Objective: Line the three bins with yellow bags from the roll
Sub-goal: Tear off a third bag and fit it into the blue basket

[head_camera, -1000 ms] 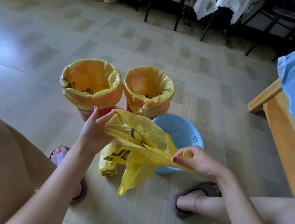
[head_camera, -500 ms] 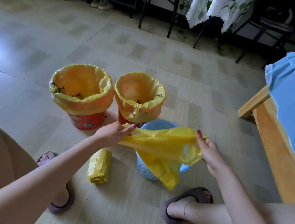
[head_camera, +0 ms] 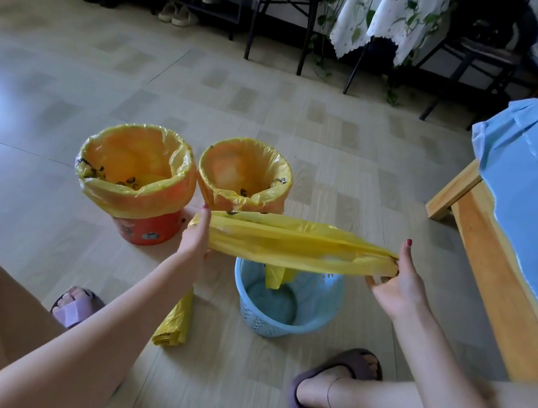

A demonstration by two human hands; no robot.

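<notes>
Both hands, the left (head_camera: 195, 238) and right (head_camera: 394, 283), now wider apart, each grip an end of the bag (head_camera: 293, 245), stretching its mouth over the blue bin (head_camera: 284, 304); a corner already dangles inside, so lining can start.

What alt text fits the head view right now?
Both hands, left hand and right hand, stretch a yellow bag over the unlined blue bin. Behind it stand two lined orange bins; the bag roll lies on the floor.
</notes>
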